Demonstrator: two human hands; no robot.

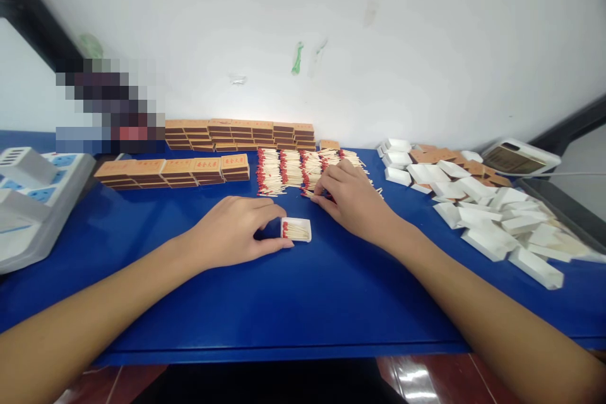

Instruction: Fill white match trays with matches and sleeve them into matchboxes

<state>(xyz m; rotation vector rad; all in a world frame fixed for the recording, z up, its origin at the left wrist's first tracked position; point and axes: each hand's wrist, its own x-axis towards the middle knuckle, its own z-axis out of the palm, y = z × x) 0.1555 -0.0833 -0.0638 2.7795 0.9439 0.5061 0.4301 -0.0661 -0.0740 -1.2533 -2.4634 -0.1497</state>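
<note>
Your left grip (234, 230) lies low on the blue table (303, 303), palm down. Its forefinger and thumb are closed on the left end of a small white card tray (297, 230). The tray is a shallow open rectangle lying flat just to the right of those fingertips. A thin layer of pale wooden sticks lies lengthwise in it, with their red heads against the end you hold.

Your right grip (351, 194) sits just beyond and to the right of the tray, with the fingers curled down onto the near edge of the loose matches (288, 170). You cannot tell from here whether any sticks are pinched, because the fingertips hide the contact. The matches spread away from that grip to the left and far side in rough rows, slim straw-coloured splints with red tips.

Further left of the matches, beyond your left grip, is a front row of closed matchboxes (175, 172). They are flat brown card blocks with printed orange tops, stacked two or three deep. A longer back row of boxes (239, 134) stands against the white wall (379, 25).

To the right of your right grip lies a loose heap of empty white trays (483, 211), crisp folded card tipped at all angles. A few brown sleeves (442, 156) lie at its far edge. Well to the left of your left grip is a white plastic power strip (33, 202), smooth and blocky.
</note>
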